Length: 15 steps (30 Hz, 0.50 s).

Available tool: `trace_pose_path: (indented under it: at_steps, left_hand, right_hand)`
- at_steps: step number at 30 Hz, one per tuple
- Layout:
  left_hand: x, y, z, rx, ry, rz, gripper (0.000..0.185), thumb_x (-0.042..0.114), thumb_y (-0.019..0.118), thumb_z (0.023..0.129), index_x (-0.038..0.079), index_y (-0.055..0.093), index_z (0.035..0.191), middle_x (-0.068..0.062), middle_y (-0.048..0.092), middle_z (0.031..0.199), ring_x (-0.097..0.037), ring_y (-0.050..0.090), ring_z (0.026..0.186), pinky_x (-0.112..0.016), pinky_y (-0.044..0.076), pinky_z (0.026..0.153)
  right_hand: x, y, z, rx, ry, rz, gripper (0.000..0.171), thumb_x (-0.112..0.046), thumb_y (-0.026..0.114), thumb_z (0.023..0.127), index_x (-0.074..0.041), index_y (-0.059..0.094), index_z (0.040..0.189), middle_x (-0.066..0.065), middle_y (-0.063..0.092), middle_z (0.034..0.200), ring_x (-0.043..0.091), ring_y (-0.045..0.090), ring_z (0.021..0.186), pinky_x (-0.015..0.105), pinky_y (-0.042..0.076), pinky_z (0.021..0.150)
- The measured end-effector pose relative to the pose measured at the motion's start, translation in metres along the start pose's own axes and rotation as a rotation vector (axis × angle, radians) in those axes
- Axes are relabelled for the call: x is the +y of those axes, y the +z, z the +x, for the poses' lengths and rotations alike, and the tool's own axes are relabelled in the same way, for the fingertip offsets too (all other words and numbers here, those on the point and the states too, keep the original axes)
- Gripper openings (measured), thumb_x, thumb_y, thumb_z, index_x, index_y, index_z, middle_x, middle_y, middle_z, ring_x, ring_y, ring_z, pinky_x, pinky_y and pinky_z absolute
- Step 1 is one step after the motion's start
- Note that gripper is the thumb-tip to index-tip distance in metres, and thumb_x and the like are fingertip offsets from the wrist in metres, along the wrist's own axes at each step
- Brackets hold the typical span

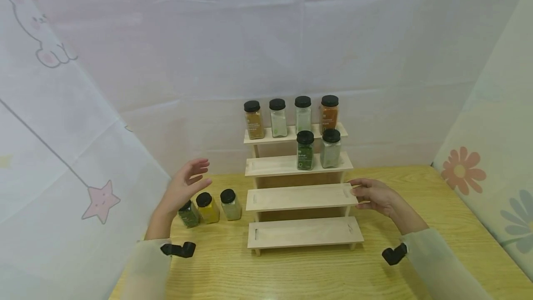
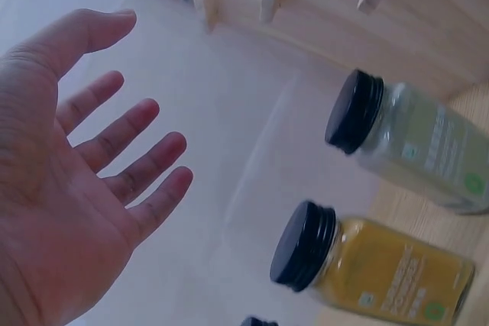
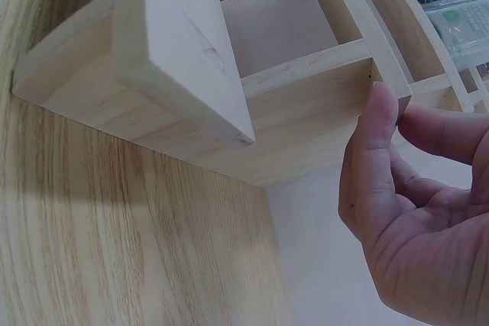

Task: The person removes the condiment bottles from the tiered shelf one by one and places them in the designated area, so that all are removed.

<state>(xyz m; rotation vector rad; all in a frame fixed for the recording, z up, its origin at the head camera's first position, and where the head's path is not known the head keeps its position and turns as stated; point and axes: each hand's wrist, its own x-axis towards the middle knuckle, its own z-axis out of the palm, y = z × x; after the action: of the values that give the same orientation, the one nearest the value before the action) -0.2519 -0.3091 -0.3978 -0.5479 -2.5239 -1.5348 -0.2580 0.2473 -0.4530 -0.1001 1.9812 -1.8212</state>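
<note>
My right hand (image 1: 374, 196) pinches the right end of a stepped wooden spice rack (image 1: 300, 198) at its second step from the bottom. In the right wrist view the thumb and fingers (image 3: 374, 124) meet at that step's corner. My left hand (image 1: 185, 186) is held in the air with spread fingers, holding nothing. Below and right of it stand three black-capped spice jars: a dark green one (image 1: 189, 215), partly behind the wrist, a yellow one (image 1: 209, 212) and a pale one (image 1: 231, 207). In the left wrist view, the yellow jar (image 2: 397, 269) and the pale jar (image 2: 428, 143) lie beyond the fingers.
Several jars line the top step, from a tan one (image 1: 254, 124) to an orange-red one (image 1: 329, 119). One step lower stand a green-flake jar (image 1: 305, 154) and a whitish jar (image 1: 331, 152). White cloth (image 1: 208, 59) hangs behind the wooden table (image 1: 216, 267) and at both sides.
</note>
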Motion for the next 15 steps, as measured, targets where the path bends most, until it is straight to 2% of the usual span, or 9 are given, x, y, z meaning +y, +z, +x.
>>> trace_pose_path:
  at_steps: [9, 15]
  left_hand:
    - [0.012, 0.020, 0.012, -0.036, 0.010, -0.054, 0.064, 0.016, 0.070, 0.097, 0.020, 0.040, 0.153, -0.011, 0.044, 0.154, -0.037, 0.045, 0.138, -0.060, 0.032, 0.115]
    - [0.021, 0.032, 0.019, -0.048, 0.036, -0.055, 0.062, 0.018, 0.071, 0.097, 0.022, 0.042, 0.152, -0.006, 0.045, 0.154, -0.033, 0.047, 0.138, -0.060, 0.033, 0.114]
  right_hand:
    - [0.000, 0.000, 0.000, 0.002, -0.001, -0.001, 0.062, -0.016, 0.060, 0.103, 0.007, 0.030, 0.152, 0.004, 0.048, 0.105, 0.015, 0.055, 0.088, 0.032, 0.059, 0.079]
    - [0.000, 0.000, 0.000, -0.010, -0.006, 0.006, 0.065, -0.016, 0.060, 0.103, 0.009, 0.028, 0.153, 0.003, 0.059, 0.107, 0.016, 0.062, 0.091, 0.033, 0.059, 0.080]
